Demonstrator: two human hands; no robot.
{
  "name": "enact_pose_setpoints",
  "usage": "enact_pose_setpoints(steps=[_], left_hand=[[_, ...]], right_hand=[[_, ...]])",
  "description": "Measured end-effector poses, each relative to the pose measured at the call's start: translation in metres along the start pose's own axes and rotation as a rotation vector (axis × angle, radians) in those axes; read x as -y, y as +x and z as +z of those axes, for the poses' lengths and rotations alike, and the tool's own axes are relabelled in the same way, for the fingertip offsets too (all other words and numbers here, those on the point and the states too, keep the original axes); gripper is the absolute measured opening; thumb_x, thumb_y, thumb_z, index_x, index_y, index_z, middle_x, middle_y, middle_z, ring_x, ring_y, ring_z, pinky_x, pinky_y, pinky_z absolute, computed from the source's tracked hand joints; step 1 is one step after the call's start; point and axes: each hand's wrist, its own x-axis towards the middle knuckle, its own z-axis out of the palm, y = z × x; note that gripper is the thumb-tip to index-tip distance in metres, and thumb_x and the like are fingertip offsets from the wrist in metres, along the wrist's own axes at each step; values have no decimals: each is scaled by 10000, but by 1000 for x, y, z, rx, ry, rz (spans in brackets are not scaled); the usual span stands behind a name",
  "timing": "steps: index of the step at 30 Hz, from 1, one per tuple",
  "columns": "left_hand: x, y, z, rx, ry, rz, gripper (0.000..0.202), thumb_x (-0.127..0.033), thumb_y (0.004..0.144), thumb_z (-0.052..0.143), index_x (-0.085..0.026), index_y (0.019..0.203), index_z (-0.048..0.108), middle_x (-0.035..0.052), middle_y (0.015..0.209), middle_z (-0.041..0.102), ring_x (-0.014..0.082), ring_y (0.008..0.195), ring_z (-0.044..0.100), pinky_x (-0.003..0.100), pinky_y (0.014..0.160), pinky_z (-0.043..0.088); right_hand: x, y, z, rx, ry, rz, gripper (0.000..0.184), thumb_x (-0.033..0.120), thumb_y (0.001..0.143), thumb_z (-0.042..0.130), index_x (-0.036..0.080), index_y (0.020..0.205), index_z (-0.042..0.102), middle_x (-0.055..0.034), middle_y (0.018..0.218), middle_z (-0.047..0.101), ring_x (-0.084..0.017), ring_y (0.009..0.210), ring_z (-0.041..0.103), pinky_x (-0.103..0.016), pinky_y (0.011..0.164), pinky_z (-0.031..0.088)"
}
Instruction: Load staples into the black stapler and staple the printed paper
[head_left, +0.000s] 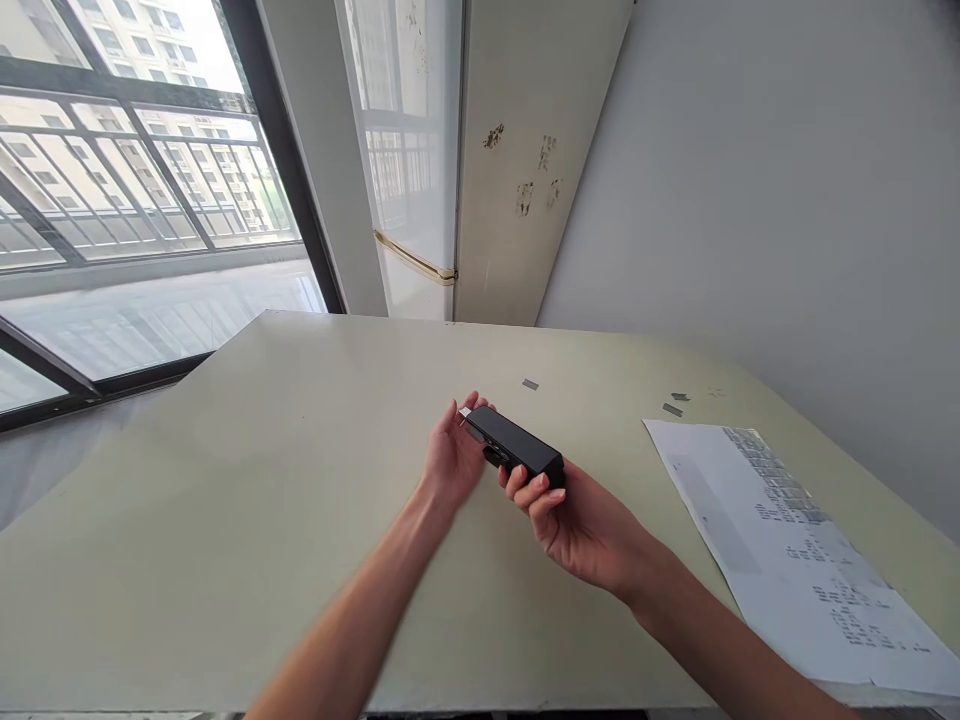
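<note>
The black oblong device [519, 437] is above the bench [225, 520], the right hand [581, 518] closed round its four-o'clock end; the left hand [454, 455] half-curls by its ten-o'clock tip, grip unclear. Bench spreads toward nine, far edge at twelve, printed sheet [720, 520] at four. Flat top, pale tip.

this looks like a home: a two-door refrigerator [487, 150] stands near dark-framed glass [290, 160] facing a balcony railing [225, 143] and apartment blocks [142, 42].

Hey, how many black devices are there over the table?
1: the oblong black device, held above the table, left of the printed paper sheet; fingers partly cover it.
</note>
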Motion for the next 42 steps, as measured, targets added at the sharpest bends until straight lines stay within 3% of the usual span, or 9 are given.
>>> enact_pose_setpoints(steps=[4, 8, 12, 18, 24, 27, 30, 34, 42], left_hand=[[0, 4, -4, -35, 80, 39, 350, -293, 1092, 394, -109, 983, 671, 81, 837, 663, 161, 768, 679, 286, 764, 559], [-1, 8, -8, -85, 224, 150, 336, -279, 1059, 435, -114, 927, 696, 19, 716, 553, 107, 575, 502, 227, 600, 457], [2, 2, -8, -74, 411, 270, 280, -295, 1026, 529, -150, 1028, 769, -35, 676, 435, 106, 547, 353, 227, 536, 330], [11, -8, -6, 58, 1204, 512, 474, -424, 1077, 362, -250, 1286, 750, -5, 753, 518, 171, 706, 478, 291, 708, 393], [17, -14, -6, 276, 1466, 602, 446, -414, 1067, 383, -212, 1159, 770, 63, 1046, 717, 227, 949, 618, 341, 901, 447], [18, -13, -7, 267, 1392, 545, 394, -411, 1056, 440, -223, 1096, 783, 41, 959, 702, 208, 893, 609, 320, 860, 453], [16, -7, -7, 141, 949, 328, 282, -385, 996, 578, -193, 1032, 782, -20, 707, 537, 133, 629, 461, 250, 622, 392], [9, 2, -6, 63, 508, 147, 257, -380, 884, 707, -133, 952, 728, -58, 660, 419, 72, 505, 292, 212, 489, 295], [-3, 3, -7, 16, 176, 33, 260, -341, 933, 608, -97, 972, 686, -3, 692, 516, 90, 525, 460, 214, 500, 413]], right_hand=[[-1, -8, 4, -21, -129, -23, 290, 345, 1121, 406, 108, 1246, 515, -3, 753, 648, -65, 514, 636, -116, 453, 557], [8, -20, 4, -110, -597, -299, 269, 384, 1074, 532, 130, 1104, 616, -20, 725, 671, -72, 477, 609, -137, 394, 498], [25, -30, -5, -216, -1116, -550, 379, 543, 996, 626, 166, 1033, 645, -48, 748, 722, -132, 522, 657, -222, 452, 540], [43, -36, -18, -320, -1505, -671, 494, 675, 960, 590, 195, 1078, 595, -36, 772, 739, -167, 567, 692, -273, 503, 556], [48, -31, -27, -435, -1715, -762, 493, 689, 956, 567, 226, 1126, 572, 4, 699, 724, -195, 545, 710, -326, 570, 580], [52, -28, -28, -466, -1807, -793, 480, 673, 972, 540, 235, 1166, 575, 15, 668, 718, -205, 554, 716, -331, 609, 566], [65, -19, -28, -541, -2004, -926, 456, 647, 995, 495, 248, 1198, 587, 9, 678, 712, -225, 591, 706, -326, 591, 496], [92, 7, -20, -732, -2429, -1163, 402, 557, 1021, 464, 251, 1239, 608, -25, 699, 709, -261, 642, 671, -319, 584, 366], [112, 81, 16, -580, -2591, -1204, 296, 432, 1031, 511, 253, 1235, 629, -95, 1106, 784, -283, 961, 705, -325, 693, 405]])
